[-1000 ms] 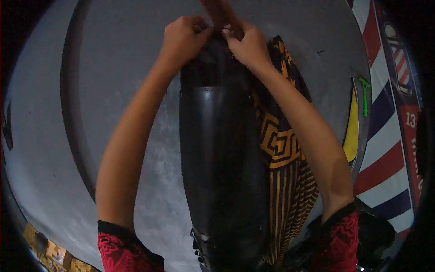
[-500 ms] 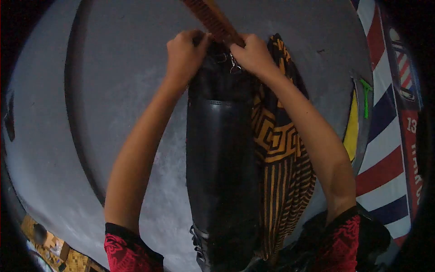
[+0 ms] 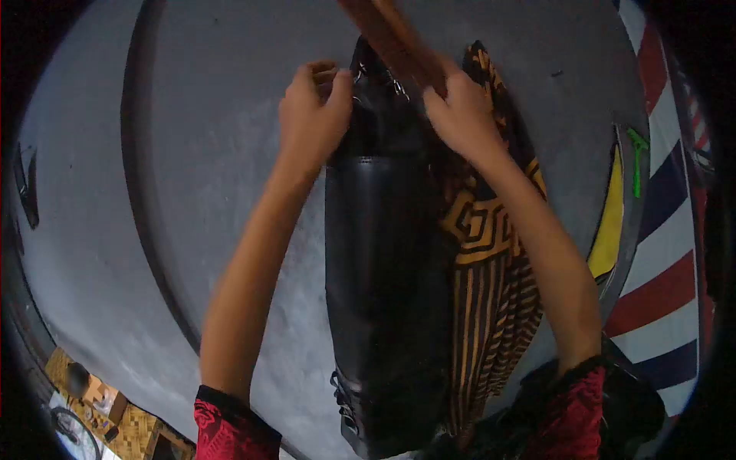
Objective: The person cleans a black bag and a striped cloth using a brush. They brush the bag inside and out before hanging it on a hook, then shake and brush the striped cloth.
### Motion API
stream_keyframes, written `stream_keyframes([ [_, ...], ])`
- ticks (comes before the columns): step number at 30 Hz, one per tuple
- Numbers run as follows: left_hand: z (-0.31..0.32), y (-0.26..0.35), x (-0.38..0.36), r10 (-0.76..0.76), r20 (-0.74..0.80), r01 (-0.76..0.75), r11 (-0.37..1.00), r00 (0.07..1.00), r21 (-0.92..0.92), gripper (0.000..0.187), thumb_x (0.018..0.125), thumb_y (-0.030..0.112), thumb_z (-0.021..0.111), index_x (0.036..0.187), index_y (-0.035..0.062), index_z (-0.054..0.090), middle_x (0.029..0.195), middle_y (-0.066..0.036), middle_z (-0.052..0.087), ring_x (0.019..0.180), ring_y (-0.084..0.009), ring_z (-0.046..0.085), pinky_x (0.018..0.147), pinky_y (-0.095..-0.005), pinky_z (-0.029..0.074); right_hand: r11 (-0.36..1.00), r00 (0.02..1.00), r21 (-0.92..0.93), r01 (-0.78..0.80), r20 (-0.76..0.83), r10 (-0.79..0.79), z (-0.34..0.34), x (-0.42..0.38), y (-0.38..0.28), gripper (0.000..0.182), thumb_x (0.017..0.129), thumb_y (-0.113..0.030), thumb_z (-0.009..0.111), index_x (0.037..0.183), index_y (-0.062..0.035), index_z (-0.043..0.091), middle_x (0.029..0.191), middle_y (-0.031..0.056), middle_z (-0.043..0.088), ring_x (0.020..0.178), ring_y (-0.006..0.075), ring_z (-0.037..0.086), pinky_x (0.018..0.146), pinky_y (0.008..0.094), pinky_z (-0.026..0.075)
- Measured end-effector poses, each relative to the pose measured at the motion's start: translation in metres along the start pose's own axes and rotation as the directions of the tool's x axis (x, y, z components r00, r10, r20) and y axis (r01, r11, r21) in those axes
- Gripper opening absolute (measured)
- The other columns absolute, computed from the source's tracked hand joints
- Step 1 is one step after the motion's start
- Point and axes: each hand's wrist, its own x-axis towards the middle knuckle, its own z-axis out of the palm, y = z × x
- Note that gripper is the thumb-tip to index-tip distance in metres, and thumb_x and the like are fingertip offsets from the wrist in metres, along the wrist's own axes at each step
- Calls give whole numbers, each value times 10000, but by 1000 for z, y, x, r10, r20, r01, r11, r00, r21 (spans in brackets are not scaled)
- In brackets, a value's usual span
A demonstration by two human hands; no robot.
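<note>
My right hand (image 3: 464, 107) is closed around the lower end of a long reddish-brown brush (image 3: 387, 42), which slants up to the left. Beneath it is a long black leather-like bag (image 3: 383, 230), with a strap loop and metal clips (image 3: 400, 90) at its top. Beside the bag's upper left edge, my left hand (image 3: 316, 96) has bent fingers, its thumb apart from them, and nothing visible in it. To the right of the bag, partly behind my right forearm, is a black and orange patterned cloth (image 3: 483, 238).
A grey wall-like surface (image 3: 222, 153) lies behind everything. On the right are a green razor-shaped item (image 3: 636, 161), a yellow piece (image 3: 608, 222) and a red, white and blue striped banner (image 3: 663, 291). At lower left, small items lie on a patterned brown surface (image 3: 142, 429).
The brush has shifted right and downward with my right hand. My left hand has come away from the strap at the bag's top. The whole view has shifted slightly.
</note>
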Motion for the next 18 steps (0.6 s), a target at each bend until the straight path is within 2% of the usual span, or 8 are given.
stream_keyframes([
  [1, -5, 3, -14, 0, -18, -1, 997, 1000, -72, 366, 860, 231, 559, 1106, -36, 520, 1053, -202, 592, 929, -272, 607, 782, -363, 483, 1000, 1000, -20, 17, 19, -16, -4, -8, 0, 351, 814, -167, 522, 1119, 4, 487, 908, 243, 611, 900, 405, 575, 776, 475, 450],
  [3, -20, 24, -44, -113, 19, 115, 979, 993, -168, 424, 871, 216, 551, 1194, -27, 422, 1150, -212, 508, 1036, -257, 543, 835, -370, 462, 1000, 997, -27, 0, 71, 2, -19, -28, -12, 350, 796, -132, 547, 1111, -1, 466, 906, 247, 606, 873, 412, 580, 748, 476, 457],
  [5, -37, 36, -83, -129, -62, 114, 973, 990, -202, 375, 872, 182, 546, 1165, -30, 445, 1141, -185, 512, 1064, -237, 513, 865, -359, 434, 997, 993, -71, -9, 120, 18, -30, -60, -20, 350, 775, -99, 572, 1091, -7, 453, 890, 245, 604, 835, 418, 584, 722, 476, 463],
  [8, -50, 32, -136, -49, 1, 49, 998, 999, 26, 352, 860, 135, 551, 1157, -26, 452, 1131, -167, 516, 1070, -251, 503, 890, -350, 407, 988, 981, -156, 6, 191, 24, -41, -112, -28, 350, 746, -68, 608, 1052, -25, 443, 837, 220, 605, 760, 418, 590, 679, 473, 471],
  [11, -59, 31, -183, -72, 65, 64, 991, 995, 119, 344, 891, 90, 495, 1208, -15, 414, 1201, -141, 467, 1148, -216, 444, 964, -341, 348, 974, 958, -224, 44, 286, 23, -42, -152, -19, 326, 743, -78, 631, 1015, -57, 452, 774, 164, 601, 684, 387, 596, 619, 462, 477],
  [12, -62, 30, -199, -90, -18, 92, 986, 996, 138, 375, 797, 55, 594, 1143, -19, 471, 1125, -179, 512, 1058, -281, 506, 892, -355, 401, 963, 946, -258, 74, 324, 14, -42, -169, -20, 294, 750, -85, 629, 995, -67, 466, 758, 144, 598, 660, 369, 600, 598, 455, 479],
  [16, -95, 42, -268, -216, 55, 182, 915, 975, 361, 444, 714, 15, 643, 1132, -17, 496, 1156, -190, 488, 1064, -323, 501, 900, -350, 399, 918, 885, -372, 135, 462, 57, -36, -249, -40, 161, 777, -106, 609, 910, -105, 518, 735, 76, 593, 608, 287, 615, 520, 406, 482],
  [18, -100, 46, -295, -233, 18, 198, 863, 972, 464, 464, 703, 3, 651, 1140, -12, 497, 1163, -193, 486, 1068, -322, 500, 908, -355, 397, 939, 871, -327, 107, 486, 70, -33, -287, -37, 121, 783, -99, 596, 886, -104, 533, 748, 69, 602, 595, 265, 615, 504, 380, 481],
])
